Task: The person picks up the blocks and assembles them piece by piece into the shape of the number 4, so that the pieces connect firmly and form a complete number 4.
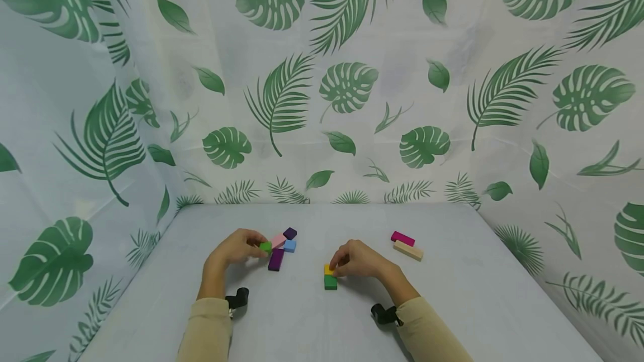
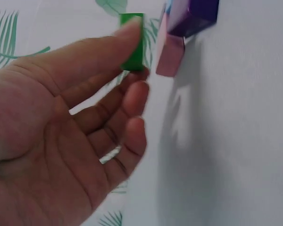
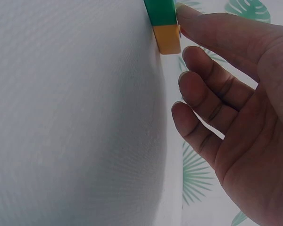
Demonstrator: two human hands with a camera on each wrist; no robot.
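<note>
My left hand (image 1: 242,246) pinches a small light green block (image 2: 132,52) between thumb and fingertips, the other fingers loosely bent. Beside it on the table lie a pink block (image 1: 279,241), a light blue block (image 1: 290,246), a long purple block (image 1: 275,260) and a small dark purple block (image 1: 289,233). My right hand (image 1: 358,259) has its thumb and index finger at a yellow block (image 3: 168,40), pinching it; the index finger is mostly hidden in the right wrist view. Against the yellow one sits a dark green block (image 1: 330,282), on its near side.
Farther right on the white table (image 1: 453,295), a magenta block (image 1: 403,238) lies alongside a beige block (image 1: 408,250). A leaf-printed cloth (image 1: 312,172) rises behind the table and along its sides. Each wrist wears a small black camera (image 1: 384,314).
</note>
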